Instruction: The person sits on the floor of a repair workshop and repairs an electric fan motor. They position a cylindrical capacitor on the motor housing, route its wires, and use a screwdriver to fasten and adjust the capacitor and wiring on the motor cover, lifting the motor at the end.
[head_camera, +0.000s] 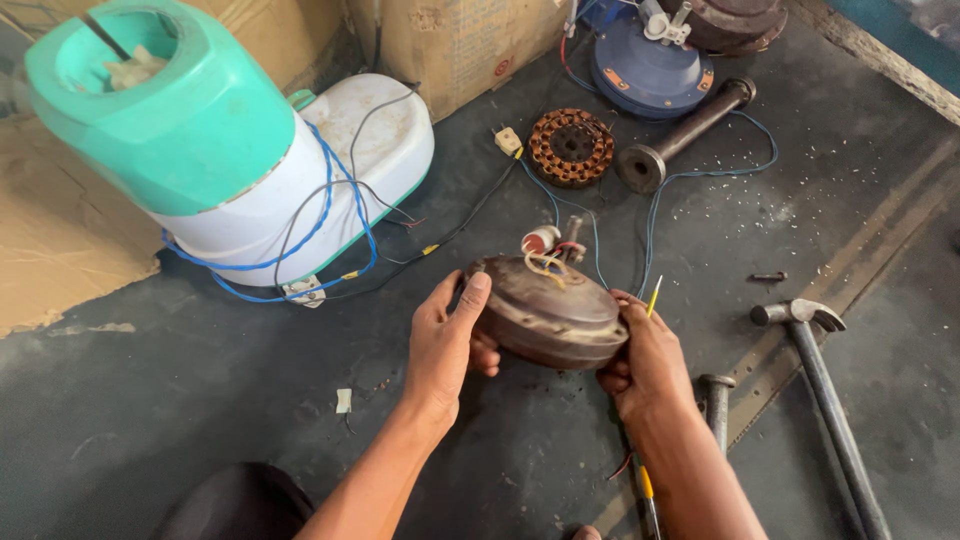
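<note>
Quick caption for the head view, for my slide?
Both hands, left hand and right hand, grip a brown motor housing above the dark floor.

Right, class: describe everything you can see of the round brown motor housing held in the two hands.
The motor housing is a round, flattened, dome-like casing of dull brown metal, worn and dusty. A short shaft stub, thin wires and a small white-and-red part rise from its top centre. It is held tilted above the dark floor, the left hand gripping its left edge and the right hand its right edge. Blue wires trail away behind it.

Bare floor (200, 400) left of hands; hammer (825, 380) and wires (320, 215) as obstacles.
</note>
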